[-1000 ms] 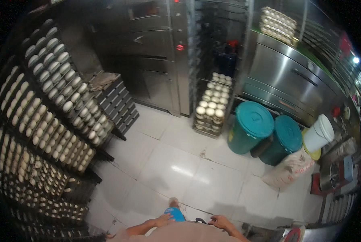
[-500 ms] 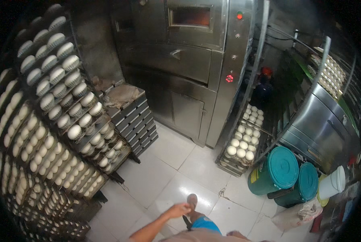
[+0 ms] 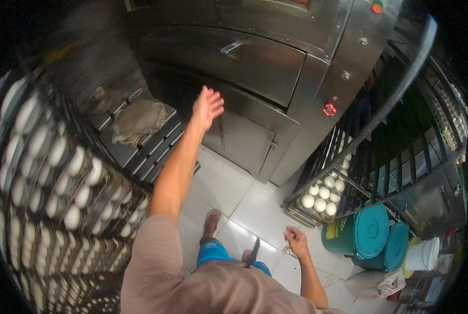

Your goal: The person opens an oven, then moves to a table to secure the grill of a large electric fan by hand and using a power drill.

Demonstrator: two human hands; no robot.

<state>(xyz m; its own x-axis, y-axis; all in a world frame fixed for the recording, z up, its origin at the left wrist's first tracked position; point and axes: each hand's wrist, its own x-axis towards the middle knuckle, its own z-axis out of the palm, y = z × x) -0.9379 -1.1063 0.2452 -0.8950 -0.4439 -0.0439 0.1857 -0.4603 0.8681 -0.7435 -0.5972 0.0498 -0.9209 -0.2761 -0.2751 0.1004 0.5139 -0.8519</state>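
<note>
My left hand (image 3: 208, 108) is stretched forward, open and empty, in front of a steel oven's closed hatch (image 3: 260, 68) with a metal handle (image 3: 231, 50). Just below it to the left, a stack of dark pans (image 3: 155, 149) carries a crumpled grey-brown cloth (image 3: 137, 120). My right hand (image 3: 297, 240) hangs lower right, fingers loosely bent and apart, with nothing visible in them. It is nearest a large lidded teal bucket (image 3: 367, 230).
Tall racks of white rounded pieces (image 3: 74, 209) stand close on my left. At right, a metal rack (image 3: 401, 89) holds a tray of white balls (image 3: 323, 193) beside the oven. A white bucket (image 3: 425, 254) and a sack (image 3: 370, 282) sit on the floor.
My view has turned toward the oven and moved closer. My left hand has risen from low at my front to reach out over the pan stack's side. The right hand has come into fuller view.
</note>
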